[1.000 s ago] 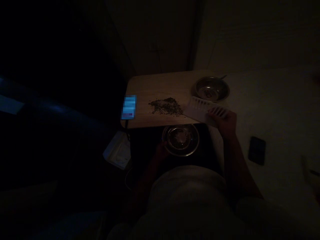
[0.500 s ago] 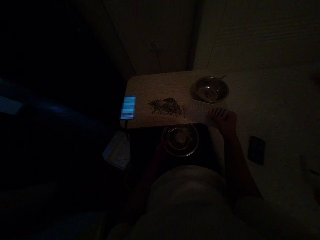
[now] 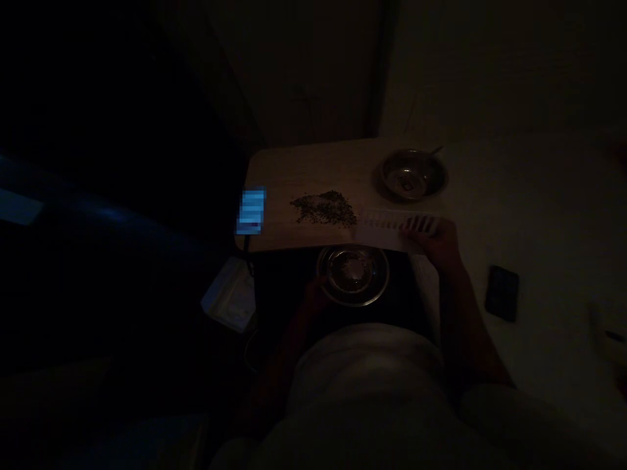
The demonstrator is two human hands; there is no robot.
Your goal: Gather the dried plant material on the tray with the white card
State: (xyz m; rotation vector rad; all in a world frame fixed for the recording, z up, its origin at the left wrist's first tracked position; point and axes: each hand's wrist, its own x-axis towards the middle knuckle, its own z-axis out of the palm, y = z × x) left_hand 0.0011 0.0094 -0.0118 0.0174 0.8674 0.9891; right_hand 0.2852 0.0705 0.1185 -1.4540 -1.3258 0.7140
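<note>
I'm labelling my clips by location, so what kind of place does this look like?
Probably a dim room at home, perhaps a kitchen corner: a wooden tabletop with a dark, grainy heap, a metal bowl and a lit screen.

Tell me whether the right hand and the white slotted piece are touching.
Touching: the head view shows the right hand gripping the right end of the white slotted piece.

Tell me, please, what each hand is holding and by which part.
The right hand grips the slotted pale piece by its right end; the left hand holds the metal bowl at its left rim.
</note>
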